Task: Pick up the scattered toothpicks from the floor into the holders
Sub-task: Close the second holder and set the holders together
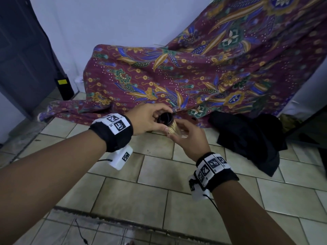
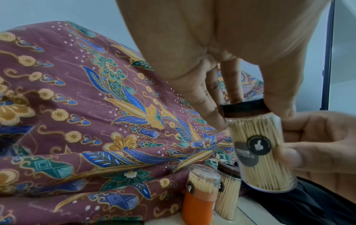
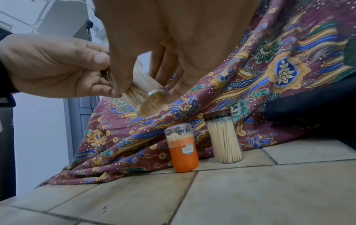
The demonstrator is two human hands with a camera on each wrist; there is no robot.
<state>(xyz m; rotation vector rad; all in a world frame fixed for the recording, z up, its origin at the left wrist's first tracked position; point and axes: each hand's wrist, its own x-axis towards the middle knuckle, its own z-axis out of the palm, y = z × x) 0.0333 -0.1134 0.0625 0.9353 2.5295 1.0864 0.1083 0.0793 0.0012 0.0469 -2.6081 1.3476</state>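
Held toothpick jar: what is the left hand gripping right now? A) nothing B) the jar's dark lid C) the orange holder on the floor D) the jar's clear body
B: the left hand has its fingers pinching the dark lid, while the right hand holds the clear jar full of toothpicks; the orange holder stands untouched on the floor.

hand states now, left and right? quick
Left hand: fingers pinch the dark lid of the clear toothpick holder.
Right hand: grips that holder's body, held above the floor.
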